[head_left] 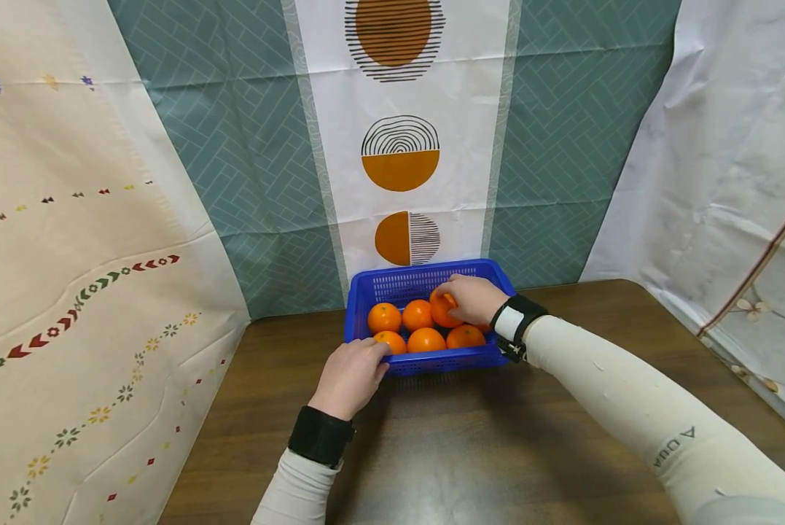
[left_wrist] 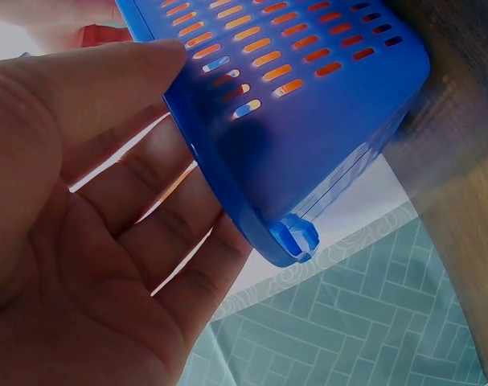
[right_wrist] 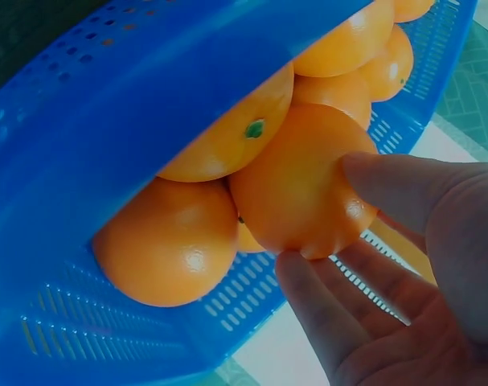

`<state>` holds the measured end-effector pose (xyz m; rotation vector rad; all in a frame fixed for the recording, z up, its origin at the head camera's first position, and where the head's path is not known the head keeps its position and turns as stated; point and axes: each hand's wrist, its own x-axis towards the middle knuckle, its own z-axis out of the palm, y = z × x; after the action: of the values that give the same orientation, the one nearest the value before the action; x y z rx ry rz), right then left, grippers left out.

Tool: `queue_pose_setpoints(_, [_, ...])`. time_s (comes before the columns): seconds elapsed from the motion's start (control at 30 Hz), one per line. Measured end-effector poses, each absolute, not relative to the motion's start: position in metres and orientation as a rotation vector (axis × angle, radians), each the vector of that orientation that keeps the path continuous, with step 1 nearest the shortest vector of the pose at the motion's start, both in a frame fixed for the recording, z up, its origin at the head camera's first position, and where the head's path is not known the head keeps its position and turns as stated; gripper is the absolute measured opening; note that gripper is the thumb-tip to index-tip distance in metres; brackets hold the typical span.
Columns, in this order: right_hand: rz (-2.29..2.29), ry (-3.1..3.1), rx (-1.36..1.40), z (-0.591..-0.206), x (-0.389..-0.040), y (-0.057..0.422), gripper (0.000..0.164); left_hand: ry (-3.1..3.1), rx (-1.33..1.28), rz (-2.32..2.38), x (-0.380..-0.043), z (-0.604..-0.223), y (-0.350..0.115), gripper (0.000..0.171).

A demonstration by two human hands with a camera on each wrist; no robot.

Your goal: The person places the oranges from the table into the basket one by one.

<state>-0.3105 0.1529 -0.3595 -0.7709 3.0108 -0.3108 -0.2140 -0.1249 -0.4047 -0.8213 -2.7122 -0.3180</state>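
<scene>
A blue plastic basket (head_left: 458,359) with slotted walls stands at the back of the table, holding several oranges (head_left: 426,340). My left hand (head_left: 353,373) grips its front left rim; in the left wrist view the thumb presses the outer wall (left_wrist: 324,104) and the fingers go over the rim. Inside the basket, my right hand (head_left: 476,299) holds one orange (right_wrist: 304,181) between thumb and fingertips. That orange (head_left: 442,309) sits among the others, touching its neighbours. Another orange (right_wrist: 167,241) with nothing gripping it lies beside it in the right wrist view.
The brown wooden table (head_left: 425,452) extends in front of the basket. Behind it hangs a green and white patterned cloth (head_left: 556,146). Patterned cloths also hang along the left (head_left: 103,292) and right (head_left: 713,182) sides.
</scene>
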Motion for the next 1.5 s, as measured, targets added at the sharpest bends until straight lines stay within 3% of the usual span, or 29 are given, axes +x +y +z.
queue_pose_setpoints(0.97, [-0.274,3.043,-0.757,-0.358,-0.306,0.143,0.041,-2.717,-0.807,-0.331,-0.210,-0.404,-0.131,0.017])
queue_pose_setpoints(1.27, [-0.315,3.075,-0.786,-0.360,-0.296,0.151,0.049,-2.712,-0.817,-0.314,-0.212,-0.405,-0.137,0.018])
queue_pose_setpoints(1.5, [-0.376,3.150,-0.838,-0.373,-0.270,0.173,0.059,-2.675,-0.852,-0.282,-0.211,-0.400,-0.145,0.037])
